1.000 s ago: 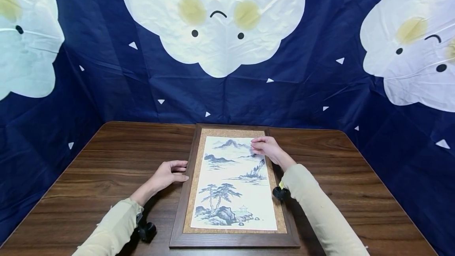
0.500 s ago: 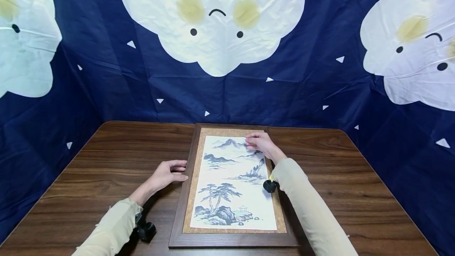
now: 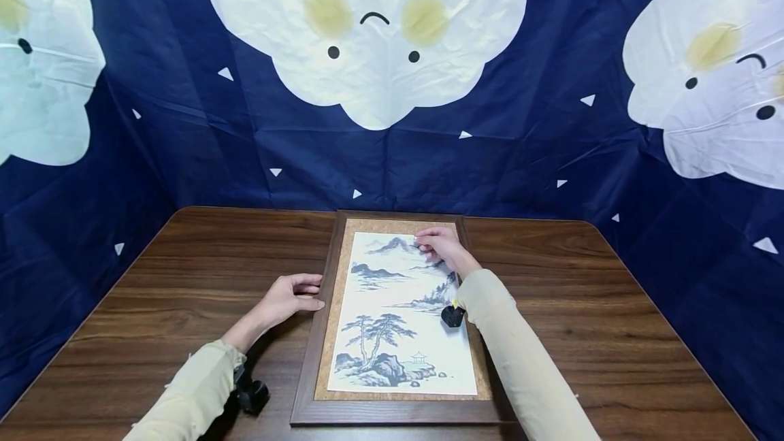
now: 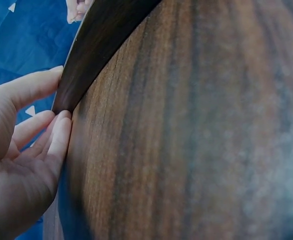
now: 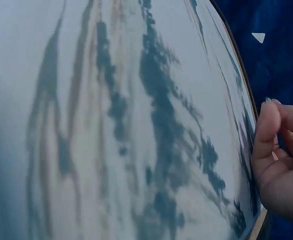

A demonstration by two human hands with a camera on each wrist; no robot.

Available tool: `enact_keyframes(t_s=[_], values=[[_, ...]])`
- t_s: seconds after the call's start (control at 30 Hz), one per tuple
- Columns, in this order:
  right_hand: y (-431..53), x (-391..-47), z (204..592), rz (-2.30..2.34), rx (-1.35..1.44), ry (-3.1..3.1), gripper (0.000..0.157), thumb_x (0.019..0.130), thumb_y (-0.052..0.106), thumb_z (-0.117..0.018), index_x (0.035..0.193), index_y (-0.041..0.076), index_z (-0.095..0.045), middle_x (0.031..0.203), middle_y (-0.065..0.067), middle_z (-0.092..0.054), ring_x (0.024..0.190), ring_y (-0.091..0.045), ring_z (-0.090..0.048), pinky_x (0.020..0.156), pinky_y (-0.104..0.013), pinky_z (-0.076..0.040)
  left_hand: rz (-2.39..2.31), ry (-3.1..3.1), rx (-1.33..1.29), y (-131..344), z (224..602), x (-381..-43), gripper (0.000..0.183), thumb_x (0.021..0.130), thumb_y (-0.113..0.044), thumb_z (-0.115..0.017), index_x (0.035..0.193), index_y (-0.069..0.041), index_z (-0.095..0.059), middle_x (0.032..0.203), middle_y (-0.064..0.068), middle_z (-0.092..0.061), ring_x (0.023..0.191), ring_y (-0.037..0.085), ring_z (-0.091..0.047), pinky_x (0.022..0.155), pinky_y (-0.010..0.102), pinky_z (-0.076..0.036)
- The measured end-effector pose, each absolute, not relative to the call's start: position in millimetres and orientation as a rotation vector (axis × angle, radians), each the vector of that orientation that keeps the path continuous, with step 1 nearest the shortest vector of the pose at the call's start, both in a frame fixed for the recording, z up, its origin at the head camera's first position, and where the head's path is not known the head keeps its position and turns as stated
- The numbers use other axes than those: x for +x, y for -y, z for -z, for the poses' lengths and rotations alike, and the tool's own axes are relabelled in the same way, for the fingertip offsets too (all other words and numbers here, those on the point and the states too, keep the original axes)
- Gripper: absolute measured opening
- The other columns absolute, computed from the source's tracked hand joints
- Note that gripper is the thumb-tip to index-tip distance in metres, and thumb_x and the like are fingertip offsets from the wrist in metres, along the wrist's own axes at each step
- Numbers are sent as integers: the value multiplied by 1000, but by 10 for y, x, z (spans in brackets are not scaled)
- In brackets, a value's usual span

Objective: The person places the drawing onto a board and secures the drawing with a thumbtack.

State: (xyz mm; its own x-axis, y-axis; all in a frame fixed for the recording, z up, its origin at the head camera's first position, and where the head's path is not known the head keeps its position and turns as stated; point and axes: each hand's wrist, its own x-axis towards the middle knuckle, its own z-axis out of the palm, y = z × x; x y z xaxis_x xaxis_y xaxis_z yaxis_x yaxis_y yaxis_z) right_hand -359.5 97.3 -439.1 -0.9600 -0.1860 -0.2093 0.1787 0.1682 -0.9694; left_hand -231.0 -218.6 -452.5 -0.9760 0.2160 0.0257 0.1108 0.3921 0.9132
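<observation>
A brown-framed corkboard (image 3: 404, 412) lies on the table with a white ink landscape print (image 3: 401, 352) over its cork. My left hand (image 3: 288, 305) is at the board's left side; thumb and fingertips touch the frame's edge, spread along it, also seen in the left wrist view. Over the print's top edge, right of the mountain peak, is my right hand (image 3: 442, 247). Its thumb and index finger pinch a small clear pin-like piece (image 5: 268, 99), mostly hidden by the fingertips. The print lies flat, slightly tilted within the frame.
The wood-grain table (image 3: 202, 257) extends on both sides of the board. A dark blue cloth (image 3: 392, 169) with white clouds hangs behind and beside it. Black wrist cameras sit under both sleeves, the right one (image 3: 452, 316) above the print.
My right hand has moved left along the print's upper part, from its top right corner towards the mountain peak. The left hand, board and print have stayed in place.
</observation>
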Motion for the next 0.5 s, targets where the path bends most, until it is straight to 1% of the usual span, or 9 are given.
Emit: enact_keyframes(t_s=[0.1,0.2,0.4,0.5], values=[[-937,-3610,4405,1831,-16,-2224,25,87,6,-57,109,-3,-61,68,1,-56,50,-5,-45,43,-17,-37,-1651,-2546,300,2188,4524,-2315,56,73,-3,-72,120,15,-49,113,28,-56,104,36,-53,74,15,-45],[-904,-3626,4418,1812,-27,-2269,24,86,7,-59,108,-2,-63,66,2,-55,48,-4,-41,43,-17,-33,-1652,-2545,301,2185,4524,-2314,56,72,-3,-72,120,15,-49,113,28,-56,104,36,-53,74,16,-45],[-836,-3655,4411,1765,-27,-2359,20,83,7,-62,101,-2,-66,54,3,-48,44,-5,-37,40,-17,-29,-1670,-2531,293,2179,4537,-2315,55,72,-1,-71,119,16,-48,113,28,-56,105,36,-53,74,16,-46],[-795,-3667,4383,1721,-14,-2402,18,82,6,-62,98,-3,-67,54,4,-50,42,-4,-37,39,-17,-29,-1673,-2531,290,2180,4539,-2314,56,72,-1,-71,120,16,-48,114,28,-56,105,36,-53,75,16,-45]])
